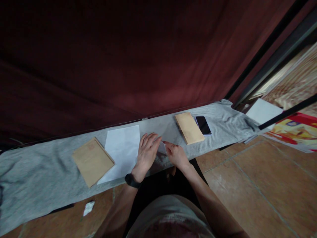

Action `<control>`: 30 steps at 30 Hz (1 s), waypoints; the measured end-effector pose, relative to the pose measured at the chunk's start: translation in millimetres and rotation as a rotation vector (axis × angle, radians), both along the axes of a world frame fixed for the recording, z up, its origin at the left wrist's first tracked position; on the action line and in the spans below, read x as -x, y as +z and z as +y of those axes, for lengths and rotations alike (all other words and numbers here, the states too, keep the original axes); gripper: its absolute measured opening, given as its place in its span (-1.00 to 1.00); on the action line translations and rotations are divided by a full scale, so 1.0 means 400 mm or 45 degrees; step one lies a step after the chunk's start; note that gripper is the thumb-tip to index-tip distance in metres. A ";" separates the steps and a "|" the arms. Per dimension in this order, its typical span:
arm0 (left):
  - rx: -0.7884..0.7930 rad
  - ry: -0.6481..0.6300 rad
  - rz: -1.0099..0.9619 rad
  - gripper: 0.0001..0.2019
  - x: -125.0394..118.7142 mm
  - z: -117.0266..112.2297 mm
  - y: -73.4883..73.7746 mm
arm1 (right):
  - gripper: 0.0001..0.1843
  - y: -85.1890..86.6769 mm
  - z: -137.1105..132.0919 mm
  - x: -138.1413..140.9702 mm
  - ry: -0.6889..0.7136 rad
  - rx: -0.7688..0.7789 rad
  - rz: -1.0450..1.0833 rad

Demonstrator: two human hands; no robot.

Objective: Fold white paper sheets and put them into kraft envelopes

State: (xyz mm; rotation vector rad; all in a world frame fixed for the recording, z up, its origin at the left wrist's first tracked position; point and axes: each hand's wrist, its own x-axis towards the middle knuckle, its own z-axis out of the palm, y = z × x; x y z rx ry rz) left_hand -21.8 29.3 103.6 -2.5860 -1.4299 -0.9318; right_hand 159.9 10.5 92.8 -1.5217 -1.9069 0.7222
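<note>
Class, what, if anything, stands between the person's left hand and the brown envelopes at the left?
The white sheet lies between the left hand and the brown envelopes, partly under them; being flat, it hardly looks like an obstacle.

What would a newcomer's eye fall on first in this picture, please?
Most likely the red cloth, which fills most of the upper view. Below it, the left hand and right hand are close together over the grey cloth. Brown envelopes lie to either side, those on the right beside a phone.

Right hand (pixel 176 155) pinches paper (pixel 162 148); left hand (pixel 147 151) beside; 2 envelope stacks (pixel 93 162) (pixel 189 128).
</note>
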 end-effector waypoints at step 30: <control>1.373 0.146 -1.410 -0.60 -0.001 -0.051 -0.145 | -0.64 -0.097 0.039 0.003 -0.558 0.463 1.587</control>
